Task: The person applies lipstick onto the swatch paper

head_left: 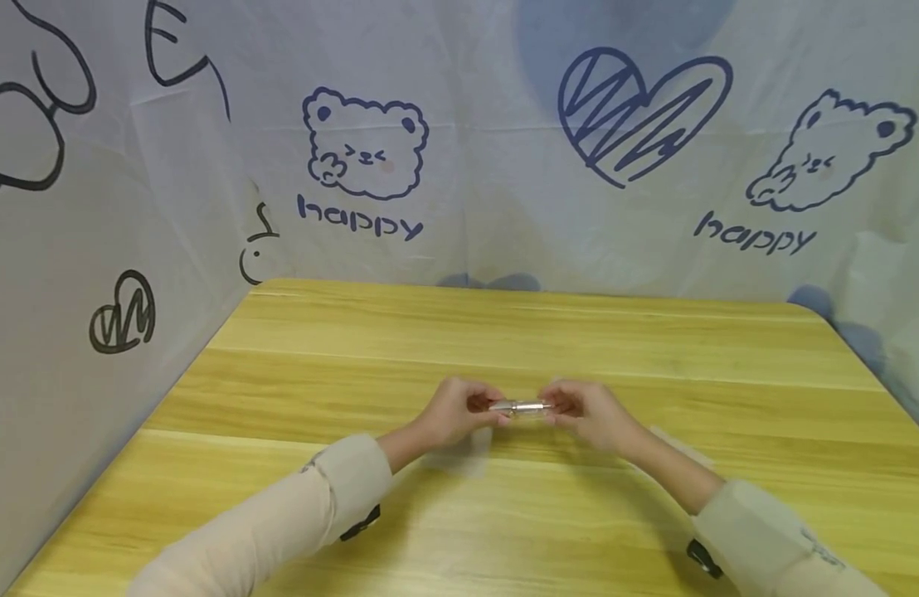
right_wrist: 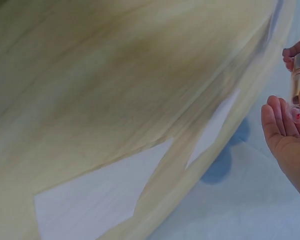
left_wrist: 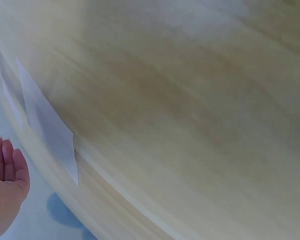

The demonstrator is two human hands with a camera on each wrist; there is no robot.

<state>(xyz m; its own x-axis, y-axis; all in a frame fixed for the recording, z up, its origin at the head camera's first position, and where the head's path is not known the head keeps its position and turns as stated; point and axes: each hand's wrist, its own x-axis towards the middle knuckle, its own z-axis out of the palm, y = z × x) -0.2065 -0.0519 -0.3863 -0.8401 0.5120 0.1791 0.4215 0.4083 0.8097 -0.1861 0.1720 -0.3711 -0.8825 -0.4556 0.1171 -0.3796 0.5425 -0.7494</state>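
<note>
Both hands meet over the middle of the table, holding a small slim tube point(head_left: 525, 408) level between them. The tube is shiny silver with a clear section, and in the right wrist view a red spot shows at its clear end. My left hand point(head_left: 457, 410) pinches the left end between thumb and fingers. At the opposite end, my right hand point(head_left: 595, 413) grips it the same way. Only part of the left hand point(left_wrist: 7, 190) and a bit of the tube appear in the left wrist view. Whether the tube is a cosmetic one, I cannot tell.
A wood-grain table point(head_left: 355, 332) lies beneath the hands. One white sheet point(head_left: 459, 452) is under the left forearm, another point(head_left: 683, 446) beside the right one; both sheets show in the right wrist view. Printed white cloth point(head_left: 497, 207) hangs behind and at the sides.
</note>
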